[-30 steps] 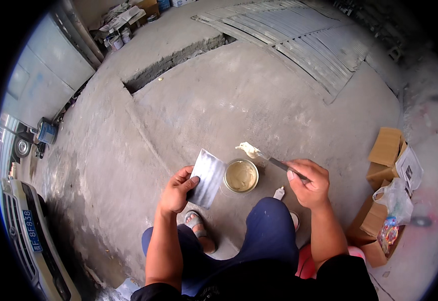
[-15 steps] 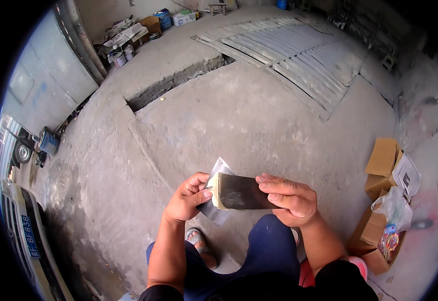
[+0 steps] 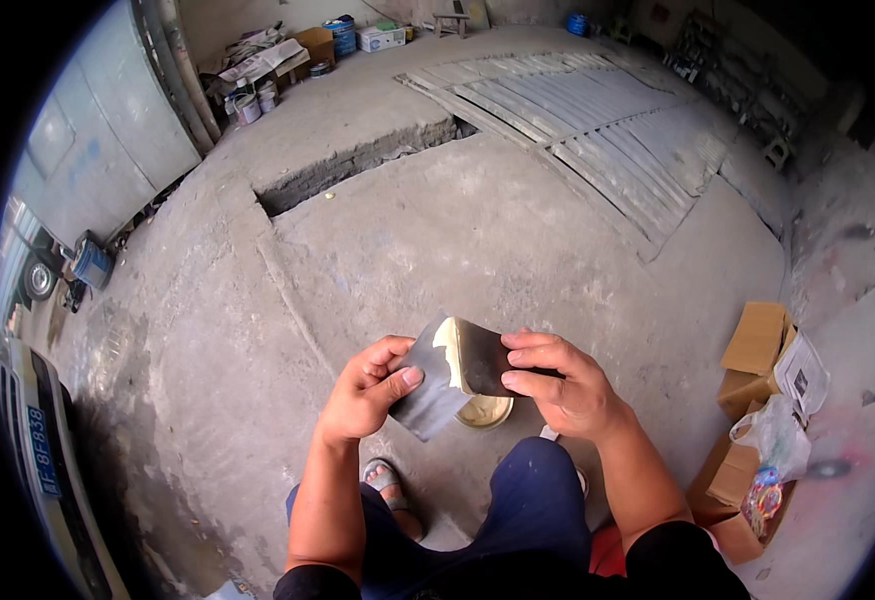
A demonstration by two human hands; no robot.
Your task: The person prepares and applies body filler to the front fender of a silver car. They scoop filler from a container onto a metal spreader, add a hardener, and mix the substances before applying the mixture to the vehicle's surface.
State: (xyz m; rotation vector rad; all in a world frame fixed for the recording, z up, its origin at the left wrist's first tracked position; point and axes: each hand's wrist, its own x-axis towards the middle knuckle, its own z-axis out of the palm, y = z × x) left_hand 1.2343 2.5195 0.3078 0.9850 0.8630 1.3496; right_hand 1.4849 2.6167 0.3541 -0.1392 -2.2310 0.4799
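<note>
My left hand pinches a shiny grey flat putty spreader between thumb and fingers. My right hand is closed on a dark flat putty scraper, fingers over its right end. The two blades meet edge to edge in front of me, and cream-coloured putty lies thick along where they meet. Beneath the blades, a round tub of cream putty shows in part, the rest hidden by the scraper and my right hand.
Cardboard boxes with a plastic bag stand at the right. A car front is at the left, below a pale metal door. Farther off, an open trench cuts the concrete floor beside ribbed metal sheets.
My right hand and the dark scraper have shifted left and turned, with more of the grey spreader now showing. The putty tub below has come into sight.
</note>
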